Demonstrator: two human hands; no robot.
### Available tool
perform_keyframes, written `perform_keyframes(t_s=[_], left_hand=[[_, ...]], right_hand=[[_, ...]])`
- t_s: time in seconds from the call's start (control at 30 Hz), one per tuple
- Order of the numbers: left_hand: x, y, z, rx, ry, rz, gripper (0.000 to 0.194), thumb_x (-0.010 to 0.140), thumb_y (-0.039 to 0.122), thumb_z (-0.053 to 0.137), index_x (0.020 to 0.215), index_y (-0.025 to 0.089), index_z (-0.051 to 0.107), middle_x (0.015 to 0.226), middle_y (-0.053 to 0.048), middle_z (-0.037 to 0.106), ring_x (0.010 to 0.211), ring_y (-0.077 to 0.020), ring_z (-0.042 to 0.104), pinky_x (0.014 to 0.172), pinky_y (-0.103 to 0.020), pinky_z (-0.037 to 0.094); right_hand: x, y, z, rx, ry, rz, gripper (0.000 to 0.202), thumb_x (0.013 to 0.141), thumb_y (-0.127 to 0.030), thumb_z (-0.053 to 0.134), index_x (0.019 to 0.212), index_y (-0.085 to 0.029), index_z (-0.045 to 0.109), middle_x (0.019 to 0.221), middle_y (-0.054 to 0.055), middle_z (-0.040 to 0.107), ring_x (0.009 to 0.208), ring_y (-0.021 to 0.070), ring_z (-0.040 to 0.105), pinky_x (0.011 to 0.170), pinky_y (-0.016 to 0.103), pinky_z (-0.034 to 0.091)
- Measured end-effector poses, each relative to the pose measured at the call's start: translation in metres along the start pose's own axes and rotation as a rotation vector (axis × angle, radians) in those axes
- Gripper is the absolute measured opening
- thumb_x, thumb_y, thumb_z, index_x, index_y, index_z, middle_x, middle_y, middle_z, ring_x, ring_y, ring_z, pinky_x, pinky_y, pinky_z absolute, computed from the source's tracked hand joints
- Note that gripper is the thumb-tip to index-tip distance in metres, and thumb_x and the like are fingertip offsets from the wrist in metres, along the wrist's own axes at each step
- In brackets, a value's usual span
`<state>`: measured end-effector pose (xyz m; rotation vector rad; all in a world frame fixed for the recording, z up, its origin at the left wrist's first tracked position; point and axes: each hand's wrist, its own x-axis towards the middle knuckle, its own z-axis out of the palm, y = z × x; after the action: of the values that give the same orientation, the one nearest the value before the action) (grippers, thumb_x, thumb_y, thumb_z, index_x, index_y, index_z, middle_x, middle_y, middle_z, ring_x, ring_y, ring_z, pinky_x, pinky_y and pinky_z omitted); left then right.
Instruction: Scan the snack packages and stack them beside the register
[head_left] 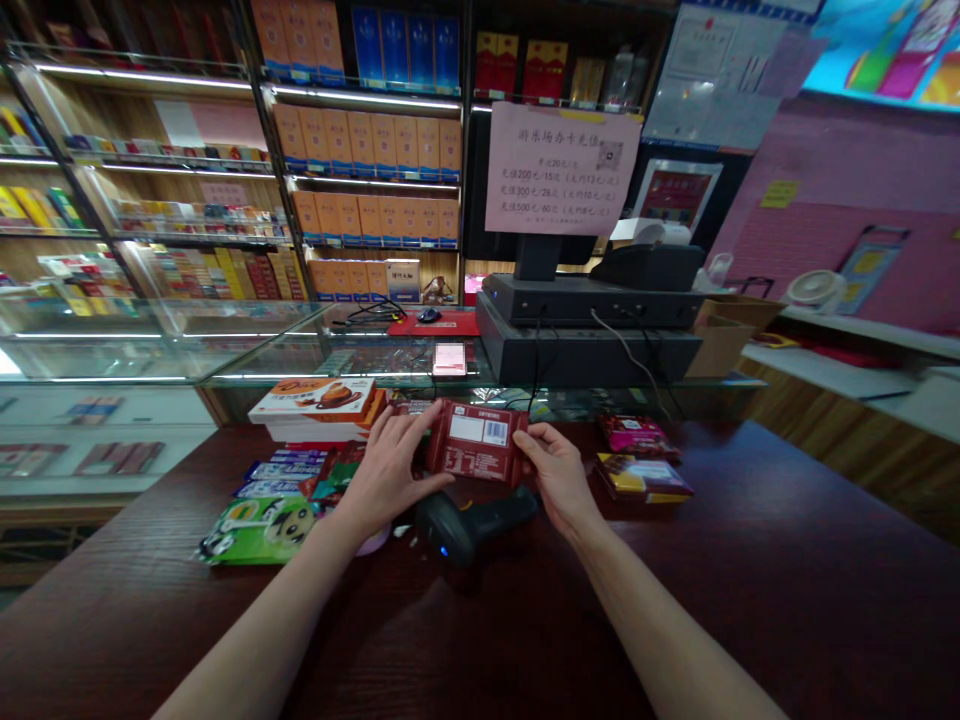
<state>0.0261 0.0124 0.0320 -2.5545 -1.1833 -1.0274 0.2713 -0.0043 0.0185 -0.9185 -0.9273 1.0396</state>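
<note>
A dark red snack packet [480, 442], its barcode side toward me, is tilted up above the counter. My right hand [559, 475] pinches its right edge between thumb and fingers. At the packet's left edge is my left hand [394, 465], fingers stretched out and thumb spread apart; the index fingertip reaches the upper left corner, though I cannot tell how firmly it touches. Just below the packet, a black handheld barcode scanner [472, 525] lies on the dark wooden counter [480, 640], a blue light glowing on its head.
Left of the hands lie a green panda packet [259, 530], several small packets [281, 470] and stacked orange-and-white boxes [319, 400]. To the right are a yellow-and-brown packet [645, 477] and a pink-and-brown one [637, 435]. A cash register [589, 335] stands behind, on a glass case.
</note>
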Motion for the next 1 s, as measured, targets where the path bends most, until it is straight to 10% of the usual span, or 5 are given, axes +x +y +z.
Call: perform_keyframes(t_s=[0.37, 1.0], left_hand=[[0.005, 0.002, -0.021, 0.199, -0.046, 0.205, 0.083, 0.084, 0.038, 0.068, 0.155, 0.028, 0.026, 0.161, -0.009, 0.033, 0.151, -0.0321, 0.022, 0.123, -0.063, 0.007], [0.004, -0.003, -0.022, 0.162, -0.047, 0.167, 0.089, 0.082, 0.031, 0.065, 0.156, 0.020, 0.017, 0.152, -0.012, 0.046, 0.143, -0.0274, 0.039, 0.126, -0.056, 0.003]], right_hand=[[-0.008, -0.006, 0.011, 0.027, -0.076, 0.060, 0.033, 0.065, -0.042, 0.086, 0.075, -0.020, 0.063, 0.062, -0.005, 0.064, 0.050, 0.0091, 0.047, 0.047, 0.021, 0.034], [-0.009, 0.000, 0.020, -0.066, -0.139, 0.004, 0.029, 0.074, -0.044, 0.078, 0.090, -0.021, 0.070, 0.075, -0.003, 0.069, 0.059, 0.0103, 0.052, 0.054, 0.022, 0.038]])
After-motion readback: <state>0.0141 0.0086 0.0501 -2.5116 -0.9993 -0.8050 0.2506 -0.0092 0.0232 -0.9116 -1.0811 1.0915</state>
